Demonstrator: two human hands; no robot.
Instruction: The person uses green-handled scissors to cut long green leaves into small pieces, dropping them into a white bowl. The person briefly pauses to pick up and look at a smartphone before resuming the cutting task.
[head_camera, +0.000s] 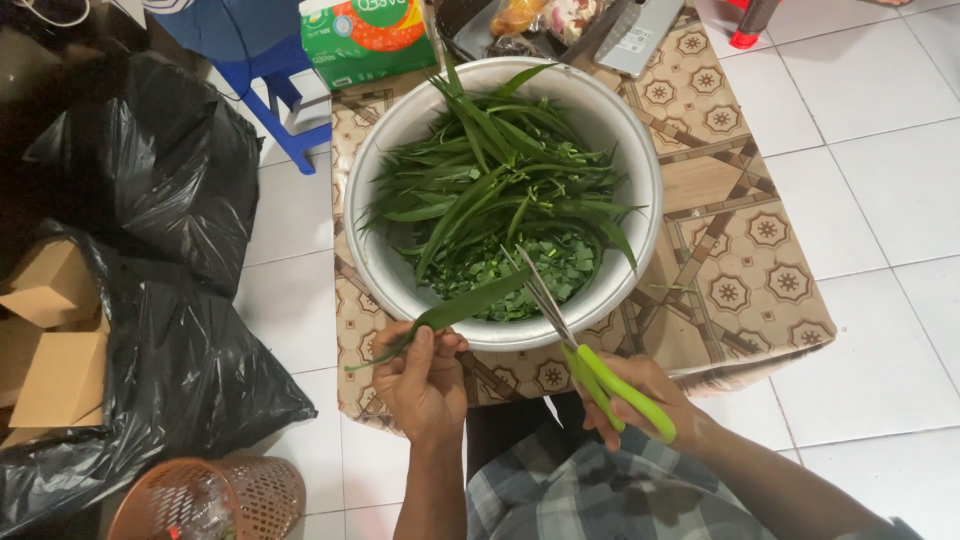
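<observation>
Left hand (425, 380) pinches a long leaf (455, 312), tip over the bowl (380, 262) rim at the near table (740, 290) edge. Right hand (645, 400) grips green scissors (590, 360), blades open over the rim, just beside the leaf. Bowl fills most of the small table. Black bags (170, 330) crowd the left; tiled floor (880, 200) lies to the right.

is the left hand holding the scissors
No, the left hand holds a green leaf; the right hand holds the scissors.

Patterned table (740, 240) bears metal bowl (400, 130), green box (365, 40).
</observation>
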